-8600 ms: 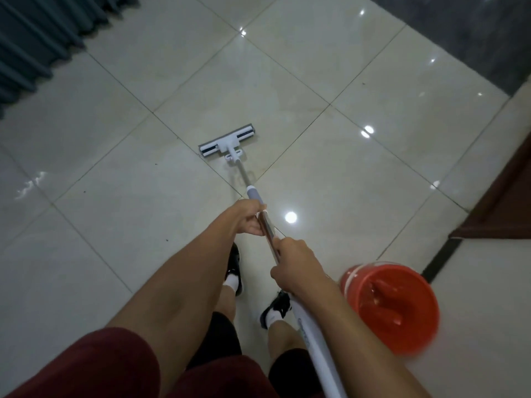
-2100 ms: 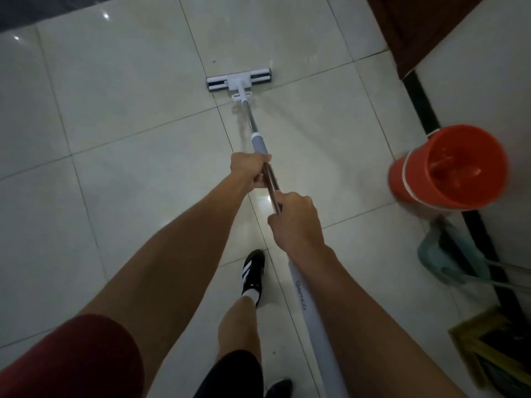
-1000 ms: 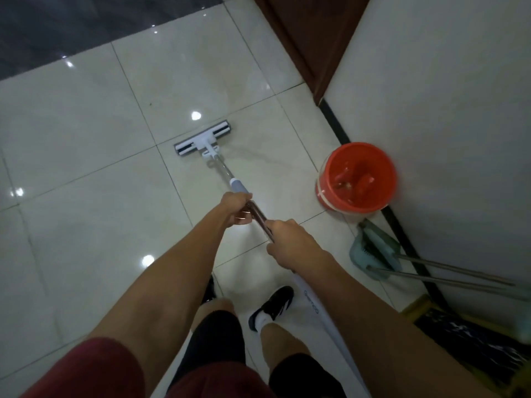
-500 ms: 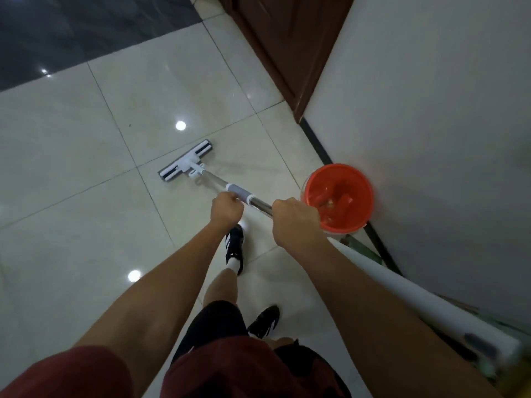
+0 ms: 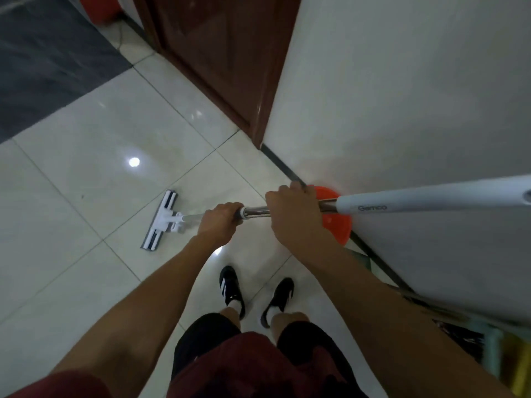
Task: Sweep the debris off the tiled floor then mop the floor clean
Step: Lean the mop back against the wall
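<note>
Chrome-and-white, the flat mop (image 5: 287,209) runs almost level across the frame, its metal shaft gripped by both hands: the left hand (image 5: 219,222) wraps its fingers round the shaft at the grey collar, on the mop-head side, and the right hand (image 5: 296,209) closes over the chrome section just beside it, towards the white handle (image 5: 431,199). The mop head (image 5: 161,221) lies flat on the glossy pale tiled floor (image 5: 86,173), out beyond the left hand. An orange bucket (image 5: 336,222) stands behind the right hand, against the white wall (image 5: 402,96) and its dark skirting. A brown wooden door (image 5: 224,53) stands farther along the wall from the bucket. Both forearms reach forward, knuckles up, above two black shoes (image 5: 232,288).
</note>
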Available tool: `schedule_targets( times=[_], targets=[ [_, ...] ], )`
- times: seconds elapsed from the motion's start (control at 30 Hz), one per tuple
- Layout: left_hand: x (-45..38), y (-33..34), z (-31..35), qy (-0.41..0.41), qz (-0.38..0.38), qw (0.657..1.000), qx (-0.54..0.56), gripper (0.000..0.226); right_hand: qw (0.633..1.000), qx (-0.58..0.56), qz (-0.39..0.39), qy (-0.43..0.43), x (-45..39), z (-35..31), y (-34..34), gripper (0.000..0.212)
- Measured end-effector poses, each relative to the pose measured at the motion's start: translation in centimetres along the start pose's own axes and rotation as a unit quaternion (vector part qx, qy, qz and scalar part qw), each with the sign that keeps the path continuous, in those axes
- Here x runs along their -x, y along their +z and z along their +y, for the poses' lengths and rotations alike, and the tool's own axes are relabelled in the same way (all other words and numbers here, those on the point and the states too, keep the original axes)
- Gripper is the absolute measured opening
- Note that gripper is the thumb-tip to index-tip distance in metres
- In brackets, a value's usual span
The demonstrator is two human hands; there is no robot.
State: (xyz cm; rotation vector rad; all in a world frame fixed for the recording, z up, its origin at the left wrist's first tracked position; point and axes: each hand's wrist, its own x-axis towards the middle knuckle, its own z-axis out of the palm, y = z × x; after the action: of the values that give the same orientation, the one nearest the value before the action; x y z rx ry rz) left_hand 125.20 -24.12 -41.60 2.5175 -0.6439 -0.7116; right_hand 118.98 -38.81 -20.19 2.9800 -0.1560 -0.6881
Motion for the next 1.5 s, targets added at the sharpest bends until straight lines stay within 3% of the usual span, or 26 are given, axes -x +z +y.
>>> schedule_targets(
  times=[0.13,0.23,0.27,0.33,0.43,0.57,0.63,0.77,1.07,1.5],
  targets=[
    [-4.0,-1.8,1.0,-0.021,0.035,0.998,0.043,0.020,0.988,-0.107,0.081,-0.075,-2.4,0.4,1.2,0.032],
    [-6.4,-3.0,1.7,-0.047,0.049,0.996,0.053,0.011,0.960,-0.258,0.103,-0.036,-3.1,1.3,3.2,0.035],
    [-6.9,-3.4,1.8,-0.056,0.048,0.996,0.053,0.013,0.931,-0.353,0.095,0.017,-3.3,1.9,3.6,0.038],
    [-7.8,-3.9,2.2,-0.073,0.046,0.995,0.050,0.020,0.834,-0.531,0.066,0.136,-4.1,3.4,3.7,0.052],
    [-8.8,-4.0,2.4,-0.088,0.053,0.993,0.051,0.023,0.707,-0.669,0.078,0.217,-6.1,4.8,2.9,0.065],
    [-9.9,-3.7,3.5,-0.092,0.049,0.994,0.031,0.021,0.640,-0.722,0.164,0.207,-9.5,5.8,1.7,0.029],
    [-10.6,-4.4,4.2,-0.098,0.054,0.993,0.028,0.022,0.634,-0.724,0.175,0.208,-11.0,6.4,1.2,0.021],
    [-12.5,-6.2,5.5,-0.118,0.073,0.990,0.037,0.024,0.659,-0.709,0.178,0.178,-13.2,7.8,-0.9,0.019],
    [-17.9,-9.9,11.7,-0.103,0.106,0.987,0.068,0.024,0.647,-0.711,0.234,0.146,-16.8,12.7,-6.7,0.013],
    [-24.6,-11.6,21.4,-0.074,0.134,0.979,0.134,0.012,0.680,-0.664,0.291,0.112,-18.7,20.8,-11.7,0.025]
  ],
)
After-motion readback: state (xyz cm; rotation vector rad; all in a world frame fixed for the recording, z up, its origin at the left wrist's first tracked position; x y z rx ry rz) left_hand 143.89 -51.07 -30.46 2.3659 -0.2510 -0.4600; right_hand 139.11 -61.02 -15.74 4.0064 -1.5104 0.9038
